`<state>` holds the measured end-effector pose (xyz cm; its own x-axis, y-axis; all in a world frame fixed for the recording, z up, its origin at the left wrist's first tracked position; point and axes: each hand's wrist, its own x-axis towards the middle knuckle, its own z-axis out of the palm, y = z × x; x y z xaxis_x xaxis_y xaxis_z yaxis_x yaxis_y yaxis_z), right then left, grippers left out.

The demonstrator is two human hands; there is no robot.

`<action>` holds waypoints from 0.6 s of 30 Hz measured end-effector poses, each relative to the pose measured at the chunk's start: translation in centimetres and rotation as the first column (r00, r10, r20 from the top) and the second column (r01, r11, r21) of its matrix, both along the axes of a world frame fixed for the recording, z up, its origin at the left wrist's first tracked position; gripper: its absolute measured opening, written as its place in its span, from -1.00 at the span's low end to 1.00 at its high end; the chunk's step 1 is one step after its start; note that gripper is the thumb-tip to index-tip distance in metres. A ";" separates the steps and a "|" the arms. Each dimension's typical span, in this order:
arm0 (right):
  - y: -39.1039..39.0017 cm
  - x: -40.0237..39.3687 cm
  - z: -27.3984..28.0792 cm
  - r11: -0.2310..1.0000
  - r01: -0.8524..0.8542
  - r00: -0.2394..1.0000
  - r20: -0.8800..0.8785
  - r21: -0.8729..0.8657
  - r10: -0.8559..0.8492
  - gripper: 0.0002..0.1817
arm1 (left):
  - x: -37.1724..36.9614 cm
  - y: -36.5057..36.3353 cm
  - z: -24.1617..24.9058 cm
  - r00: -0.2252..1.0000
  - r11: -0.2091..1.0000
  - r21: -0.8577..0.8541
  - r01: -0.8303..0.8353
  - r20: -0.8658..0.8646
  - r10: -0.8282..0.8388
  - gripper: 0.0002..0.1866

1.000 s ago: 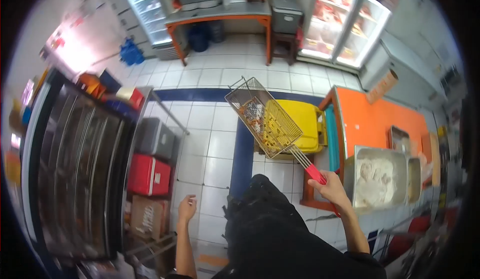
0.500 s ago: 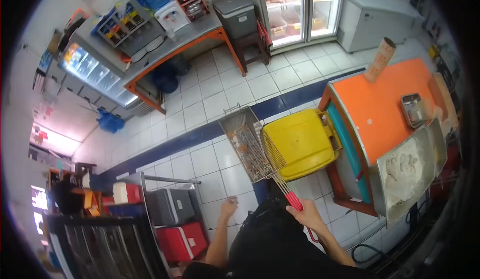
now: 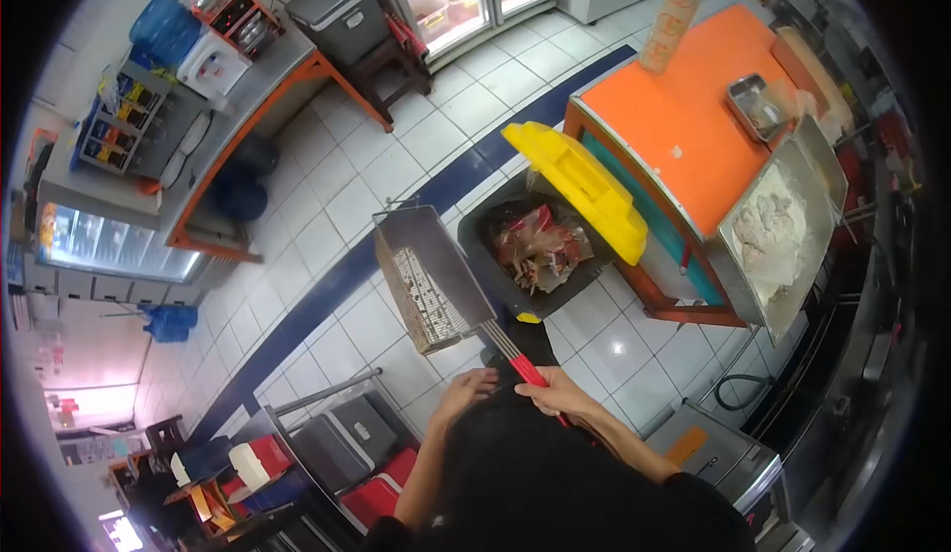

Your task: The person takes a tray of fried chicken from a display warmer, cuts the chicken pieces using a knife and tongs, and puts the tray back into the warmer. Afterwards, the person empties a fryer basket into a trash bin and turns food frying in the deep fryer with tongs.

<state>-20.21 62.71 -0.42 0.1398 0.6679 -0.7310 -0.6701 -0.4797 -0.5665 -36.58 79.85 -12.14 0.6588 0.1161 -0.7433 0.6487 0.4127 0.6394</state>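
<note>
My right hand point(image 3: 557, 393) is wrapped round the red handle of a wire fryer basket point(image 3: 431, 279). The basket hangs tilted on its side, left of a dark bin point(image 3: 475, 245), with crumbs or residue on its mesh. Rubbish point(image 3: 540, 250) shows inside the bin, whose yellow lid point(image 3: 584, 190) stands raised against the orange-topped table. A foot in a dark shoe is at the bin's front edge. My left hand point(image 3: 468, 393) is held near the handle, its fingers loosely extended and holding nothing.
On the orange table point(image 3: 644, 106) stand a cardboard-like roll point(image 3: 671, 27) and a small metal tray point(image 3: 758, 111). A flour-filled metal tray point(image 3: 778, 235) is at its near side. Coolers point(image 3: 342, 438) sit lower left, and a metal-topped table point(image 3: 258, 86) is upper left.
The bin's yellow lid has swung up, showing the rubbish inside. The basket has turned and tilted. My left hand has come closer to the handle, and the view has shifted.
</note>
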 end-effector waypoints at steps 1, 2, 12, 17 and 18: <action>-0.1 -0.8 -0.7 0.998 0.057 0.997 -0.046 0.000 -0.057 -0.76 | 1.1 -0.4 2.2 0.994 0.982 -0.183 -0.056 0.086 0.072 -0.43; -0.2 -1.6 -1.1 0.998 0.069 0.997 -0.047 0.006 -0.069 -0.76 | 2.4 -1.2 4.2 0.976 0.928 -0.361 -0.092 0.151 0.155 -0.37; 0.9 -5.5 -8.7 0.890 0.445 0.867 -0.295 0.095 -0.402 -0.77 | 11.4 -4.8 -0.5 0.974 0.972 0.070 -0.225 -0.013 0.227 -0.67; 1.4 -6.4 -9.2 0.825 0.518 0.735 -0.611 0.226 -0.294 -0.86 | 10.5 -3.7 -1.3 0.989 0.910 0.401 0.108 -0.133 -0.058 -0.58; 2.0 -7.0 -9.4 0.823 0.527 0.723 -0.622 0.214 -0.301 -0.86 | 10.2 -2.9 -1.6 0.967 0.776 0.577 0.253 -0.156 -0.200 -0.58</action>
<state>-27.17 64.73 -9.81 0.1259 0.8599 -0.4948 -0.9904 0.0803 -0.1125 -26.40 76.94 -13.76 0.6627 0.4030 -0.6312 0.7355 -0.1915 0.6499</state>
